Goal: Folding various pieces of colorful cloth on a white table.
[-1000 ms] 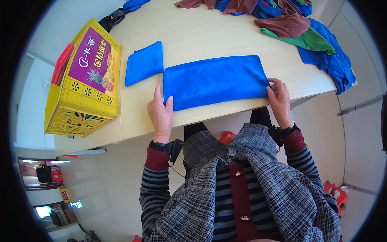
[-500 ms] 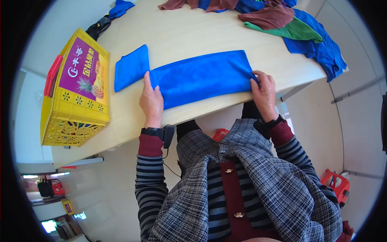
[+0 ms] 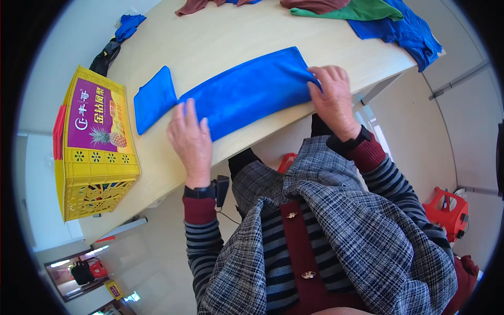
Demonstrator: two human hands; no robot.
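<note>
Two hands on one long blue cloth (image 3: 247,92) lying flat along the near edge of our table (image 3: 220,37). Our left hand (image 3: 190,142) presses its left end, fingers spread flat, open; our right hand (image 3: 332,97) pinches the right end, fingers closed on the fabric. Smaller folded blue cloth (image 3: 153,98) touches its left end, yellow crate (image 3: 97,144) further left

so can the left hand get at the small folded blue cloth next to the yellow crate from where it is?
Probably yes. The left hand lies flat on the long blue cloth, and the small folded blue cloth sits just beyond its fingertips with only bare wooden tabletop around it. The yellow plastic crate stands aside.
</note>
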